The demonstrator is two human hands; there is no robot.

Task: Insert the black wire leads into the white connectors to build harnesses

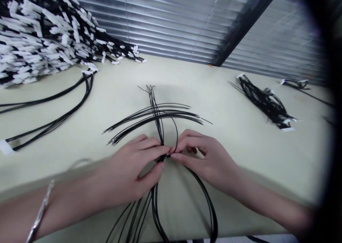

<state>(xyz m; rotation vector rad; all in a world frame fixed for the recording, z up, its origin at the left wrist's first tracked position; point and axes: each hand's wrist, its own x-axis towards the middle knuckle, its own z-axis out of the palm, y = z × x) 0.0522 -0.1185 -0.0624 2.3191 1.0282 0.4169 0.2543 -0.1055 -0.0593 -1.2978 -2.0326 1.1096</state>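
My left hand (139, 164) is closed, thumb and fingers pinching a small dark connector (162, 158) at the middle of the table. Black wires run from it away from me and down toward the front edge. My right hand (197, 154) pinches a single thin black wire (176, 130) close beside the connector; the wire arcs up above the fingertips. The fingers cover most of the connector, so whether the wire is in it I cannot tell. Just beyond my hands lies a loose row of cut black wires (133, 127), crossed by the upright bundle of thin wires (155, 107).
A big heap of black cables with white connectors (40, 36) fills the back left. Cables with a white end (6, 146) lie at the left. A tied black cable bundle (264, 100) rests at the right, before the window blinds (165, 18). Wires hang over the front edge.
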